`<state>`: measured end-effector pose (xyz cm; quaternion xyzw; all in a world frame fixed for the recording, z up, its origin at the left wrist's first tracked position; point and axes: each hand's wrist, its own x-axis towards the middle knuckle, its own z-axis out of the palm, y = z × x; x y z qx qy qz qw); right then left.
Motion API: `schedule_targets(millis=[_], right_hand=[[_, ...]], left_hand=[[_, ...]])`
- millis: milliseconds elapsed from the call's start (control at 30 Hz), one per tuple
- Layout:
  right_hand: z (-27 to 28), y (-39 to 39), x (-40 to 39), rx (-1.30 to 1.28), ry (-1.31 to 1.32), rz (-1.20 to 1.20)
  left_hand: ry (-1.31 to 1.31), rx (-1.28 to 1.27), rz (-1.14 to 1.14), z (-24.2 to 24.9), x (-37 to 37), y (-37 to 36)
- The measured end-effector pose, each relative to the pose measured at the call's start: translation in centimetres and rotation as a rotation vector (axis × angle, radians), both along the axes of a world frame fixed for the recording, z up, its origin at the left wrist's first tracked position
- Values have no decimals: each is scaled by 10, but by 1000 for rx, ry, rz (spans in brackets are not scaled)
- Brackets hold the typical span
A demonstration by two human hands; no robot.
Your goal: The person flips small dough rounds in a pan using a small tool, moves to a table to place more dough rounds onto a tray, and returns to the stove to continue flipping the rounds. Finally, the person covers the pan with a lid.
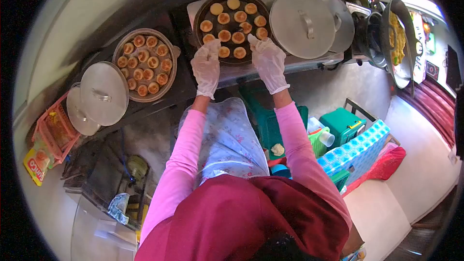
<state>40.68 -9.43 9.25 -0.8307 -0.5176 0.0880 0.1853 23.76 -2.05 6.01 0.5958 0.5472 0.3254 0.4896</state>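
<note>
Both my hands wear thin clear gloves and are over the near edge of a round dark pan of small round buns. Most buns are browned on top, while a couple at the back are pale. My left hand is at the pan's front left, fingers closed, close to a browned bun. At the front right is my right hand, its fingers pinched together. Just beyond them a bun has a small dark tip against it. What either hand grips is too small or hidden to make out.
A second pan of browned buns stands at left, beside metal lids. Another large lid leans right of the dark pan. A wok with yellow food is far right. Below are a green box and an orange basket.
</note>
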Motion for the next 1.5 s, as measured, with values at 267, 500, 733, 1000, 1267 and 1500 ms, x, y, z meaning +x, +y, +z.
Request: schedule_targets(millis=[267, 500, 733, 1000, 1267, 1500], right_hand=[[-4, 6, 3, 120, 37, 21], [-16, 51, -6, -13, -112, 174], [-5, 40, -4, -172, -60, 105], [-46, 51, -10, 348, 542, -241], [-33, 35, -8, 396, 296, 63], [-39, 37, -18, 262, 818, -295]], left_hand=[[-11, -52, -27, -4, 1, 2], [7, -16, -18, -2, 0, 8], [9, -53, 9, -7, -1, 19], [231, 351, -82, -37, 39, 77], [591, 451, -379, -84, 43, 94], [317, 251, -62, -38, 16, 75]])
